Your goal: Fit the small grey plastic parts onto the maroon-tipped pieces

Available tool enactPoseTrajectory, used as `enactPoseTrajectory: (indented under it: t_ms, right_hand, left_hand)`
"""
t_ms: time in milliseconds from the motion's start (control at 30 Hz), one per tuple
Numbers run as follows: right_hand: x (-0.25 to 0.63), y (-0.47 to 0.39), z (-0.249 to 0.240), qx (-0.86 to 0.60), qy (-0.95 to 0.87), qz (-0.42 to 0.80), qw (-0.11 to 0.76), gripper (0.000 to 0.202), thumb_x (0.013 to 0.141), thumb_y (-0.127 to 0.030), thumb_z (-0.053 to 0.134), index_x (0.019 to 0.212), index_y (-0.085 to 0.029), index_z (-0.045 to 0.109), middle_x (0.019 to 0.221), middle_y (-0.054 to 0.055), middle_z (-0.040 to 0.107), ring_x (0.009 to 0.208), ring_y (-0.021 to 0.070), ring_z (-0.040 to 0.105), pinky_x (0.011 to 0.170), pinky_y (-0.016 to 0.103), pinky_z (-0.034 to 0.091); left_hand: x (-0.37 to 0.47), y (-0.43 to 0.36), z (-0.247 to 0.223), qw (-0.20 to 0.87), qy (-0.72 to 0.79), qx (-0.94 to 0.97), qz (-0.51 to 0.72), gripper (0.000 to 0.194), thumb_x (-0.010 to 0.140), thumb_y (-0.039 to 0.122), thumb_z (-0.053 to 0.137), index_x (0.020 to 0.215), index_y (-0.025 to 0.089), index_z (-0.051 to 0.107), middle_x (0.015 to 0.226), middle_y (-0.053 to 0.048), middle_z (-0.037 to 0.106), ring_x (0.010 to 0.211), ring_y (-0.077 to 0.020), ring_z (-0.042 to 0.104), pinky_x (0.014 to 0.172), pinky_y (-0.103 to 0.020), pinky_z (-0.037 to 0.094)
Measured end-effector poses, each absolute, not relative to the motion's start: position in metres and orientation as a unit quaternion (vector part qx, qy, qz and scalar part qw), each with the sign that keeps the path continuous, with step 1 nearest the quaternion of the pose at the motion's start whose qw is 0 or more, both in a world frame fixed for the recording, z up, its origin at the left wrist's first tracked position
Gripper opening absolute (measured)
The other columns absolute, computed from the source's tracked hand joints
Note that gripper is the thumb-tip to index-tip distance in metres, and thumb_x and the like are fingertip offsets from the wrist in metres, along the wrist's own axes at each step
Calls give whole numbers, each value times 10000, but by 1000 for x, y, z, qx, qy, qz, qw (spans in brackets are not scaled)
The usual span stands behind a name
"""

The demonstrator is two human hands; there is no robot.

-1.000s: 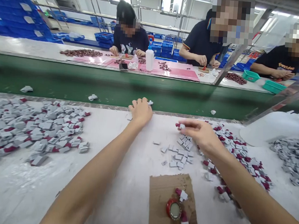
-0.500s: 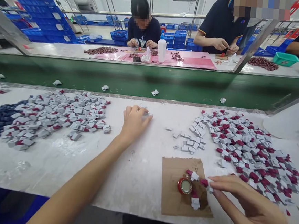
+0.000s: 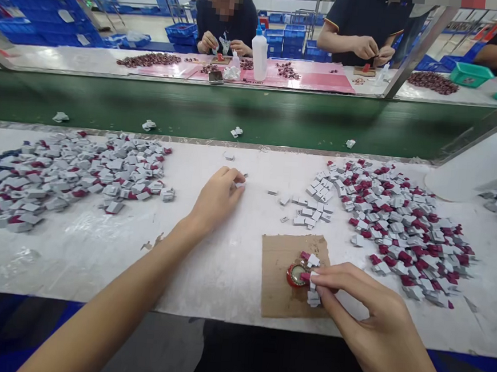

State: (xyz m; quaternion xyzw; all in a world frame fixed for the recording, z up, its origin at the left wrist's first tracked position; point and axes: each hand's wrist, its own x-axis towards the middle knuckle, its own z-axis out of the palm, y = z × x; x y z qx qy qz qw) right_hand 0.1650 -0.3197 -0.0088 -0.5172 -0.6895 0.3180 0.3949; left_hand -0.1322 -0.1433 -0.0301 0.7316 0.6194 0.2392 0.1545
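My right hand [image 3: 376, 311] pinches a small white-and-magenta plastic piece [image 3: 305, 276] between thumb and forefinger. The magenta end of that piece is over a round red-rimmed dish [image 3: 289, 278], which looks like a bottle cap. A brown cardboard square [image 3: 274, 291] lies under the dish, with another white-and-magenta piece [image 3: 312, 260] above and a white piece [image 3: 313, 299] below the pinched one. Further forward on the table, my left hand [image 3: 217, 201] has its fingers closed at a small whitish piece [image 3: 240, 184], mostly hidden by the fingertips. A loose grey-white piece [image 3: 229, 156] lies just beyond.
Piles of white-and-magenta pieces lie left [image 3: 81, 173] and right [image 3: 409, 227], with loose white blocks [image 3: 310, 212] near the cardboard. A white container [image 3: 478, 164] stands at right. Behind runs a green belt [image 3: 194, 107] carrying several white pieces; co-workers [image 3: 227, 24] sit across it.
My right hand has moved left, bringing the magenta end from the cardboard's right side onto the round dish. My left hand stays at much the same table spot. The camera view has tilted down.
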Motion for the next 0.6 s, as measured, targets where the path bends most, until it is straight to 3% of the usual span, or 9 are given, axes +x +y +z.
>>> enactPoseTrajectory:
  t_ms: [100,267,400,600]
  right_hand:
    - [165,-316,-6,-511,-695,313,398,176,1061,-173,709,1055,-298,833,1044,25,850,938,217,839,772,283,674]
    - [164,-314,-6,-507,-692,321,401,184,1050,-159,713,1046,-292,840,1027,27,861,925,217,845,773,284,679]
    - [164,-315,-7,-506,-683,330,411,178,1039,-165,732,1035,-304,843,1026,18,873,942,217,851,812,286,688]
    - [170,-310,-6,-527,-593,406,454,99,1019,-285,828,1026,-356,897,1044,15,884,957,217,854,800,260,699]
  left_hand:
    - [-132,-163,-28,208,606,731,235,172,971,254,673,1125,209,734,1074,-74,760,872,-240,708,843,-393,599]
    - [-128,-187,-23,269,589,718,254,200,978,331,639,1057,222,787,1058,-74,775,895,-243,722,849,-399,599]
    - [-129,-194,-17,305,613,690,234,151,921,317,719,1029,224,768,936,-54,787,850,-252,724,808,-403,606]
    - [-112,-211,0,429,594,621,278,186,917,347,815,1056,224,799,1059,-77,850,1010,-285,795,931,-443,648]
